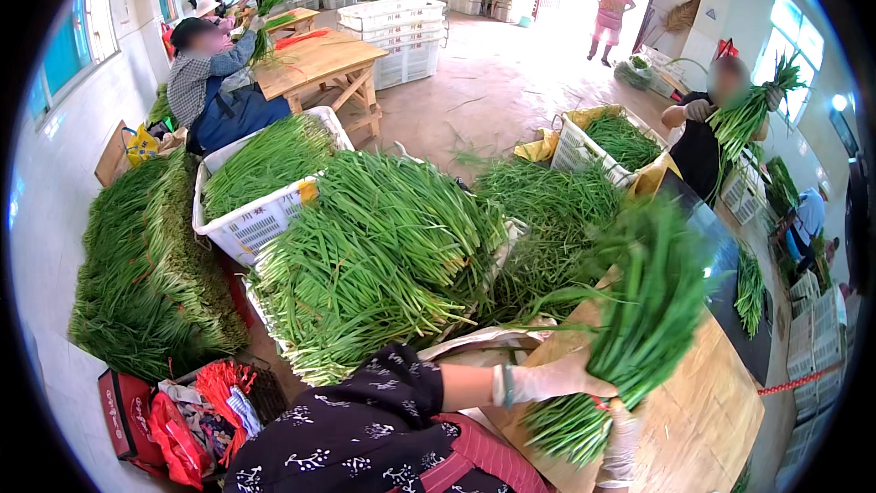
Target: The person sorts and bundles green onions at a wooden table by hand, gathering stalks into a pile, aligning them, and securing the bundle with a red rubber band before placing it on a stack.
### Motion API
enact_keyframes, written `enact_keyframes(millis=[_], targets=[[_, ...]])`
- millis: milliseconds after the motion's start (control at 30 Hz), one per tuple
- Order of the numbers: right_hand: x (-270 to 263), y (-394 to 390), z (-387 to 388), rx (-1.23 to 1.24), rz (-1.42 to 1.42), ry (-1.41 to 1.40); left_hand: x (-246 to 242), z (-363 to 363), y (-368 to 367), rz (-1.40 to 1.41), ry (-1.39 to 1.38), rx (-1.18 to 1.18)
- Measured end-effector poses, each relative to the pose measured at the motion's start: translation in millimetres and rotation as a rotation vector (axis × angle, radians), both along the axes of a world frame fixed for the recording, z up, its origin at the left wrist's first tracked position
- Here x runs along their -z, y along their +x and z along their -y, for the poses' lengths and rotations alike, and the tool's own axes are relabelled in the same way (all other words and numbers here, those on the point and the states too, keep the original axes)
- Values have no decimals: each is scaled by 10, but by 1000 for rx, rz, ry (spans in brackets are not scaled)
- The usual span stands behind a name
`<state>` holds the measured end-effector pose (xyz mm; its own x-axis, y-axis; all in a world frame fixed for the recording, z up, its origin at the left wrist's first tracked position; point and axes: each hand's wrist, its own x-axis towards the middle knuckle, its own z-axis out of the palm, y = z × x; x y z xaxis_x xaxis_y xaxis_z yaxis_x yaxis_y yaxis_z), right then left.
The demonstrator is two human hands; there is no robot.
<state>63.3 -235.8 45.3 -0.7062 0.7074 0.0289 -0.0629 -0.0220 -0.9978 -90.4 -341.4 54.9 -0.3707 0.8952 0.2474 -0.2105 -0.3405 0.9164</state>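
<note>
Both my hands wear pale thin gloves. My left hand (562,378) grips a thick bunch of long green leafy stalks (643,315), probably garlic chives, near its cut ends. My right hand (623,428) is at the bunch's lower side, by a red tie (600,402) around the stalks; its fingers are partly hidden, and whether they close on the tie cannot be told. The leafy tops point up and are blurred. Below the bunch lies a wooden tabletop (705,397). Left of it, a large pile of the same stalks (383,239) fills a white crate.
Loose greens (547,219) lie beyond the table. A white crate of stalks (253,219) and a stacked heap (137,274) are at left, above a bag with red ties (222,390). A co-worker (705,137) holds greens at right; another (205,82) sits by a wooden table (328,58).
</note>
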Motion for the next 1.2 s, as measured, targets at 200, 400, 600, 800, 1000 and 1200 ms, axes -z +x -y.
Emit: enact_keyframes(millis=[200,400,600,800,1000,1200], targets=[[-337,327,-660,157,-232,262,-842,-413,29,-93,85,204],[-495,642,-942,146,-532,217,-899,-640,226,-161,387,194],[-567,704,-861,291,-585,235,-1097,-966,439,1083,240,766],[-715,619,-816,355,-553,253,-1064,-1331,561,26,558,354],[-728,335,-751,376,-482,224,-873,-870,302,-602,363,-118],[-867,125,-637,371,-395,251,-989,-791,390,-170,80,224]])
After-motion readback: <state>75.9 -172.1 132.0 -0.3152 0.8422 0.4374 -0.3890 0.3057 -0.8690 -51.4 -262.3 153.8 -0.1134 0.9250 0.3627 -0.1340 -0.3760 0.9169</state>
